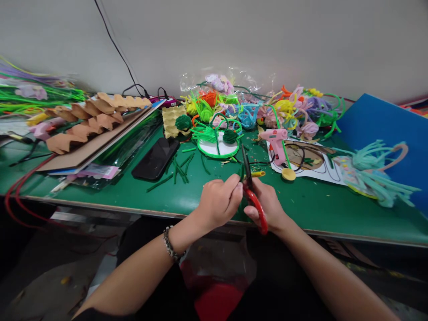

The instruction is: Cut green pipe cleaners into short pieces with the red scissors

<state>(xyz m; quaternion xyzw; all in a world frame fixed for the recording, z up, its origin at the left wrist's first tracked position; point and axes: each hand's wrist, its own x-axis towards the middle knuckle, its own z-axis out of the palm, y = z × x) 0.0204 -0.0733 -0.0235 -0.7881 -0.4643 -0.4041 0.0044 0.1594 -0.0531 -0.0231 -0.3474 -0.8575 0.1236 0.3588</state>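
Observation:
My right hand (267,203) is closed around the red handles of a pair of scissors (257,205), whose dark blades point up and away. Beside it, my left hand (220,200) makes a closed pinch against the scissors. A dark green pipe cleaner (241,171) shows just above its fingertips, mostly hidden. Cut dark green pipe cleaner pieces (180,171) lie scattered left of my hands. Beyond them rests a white disc edged in bright green (217,149), with green pompoms and bent stems on it. A yellow stick (258,174) lies by the blades.
A black phone (156,159) lies at left, near stacked cardboard and egg cartons (90,120). On the right are a pink glue gun (277,142), a turquoise yarn-like figure (374,165) and a blue board (368,118). Colourful pipe cleaner bundles (284,109) line the back wall.

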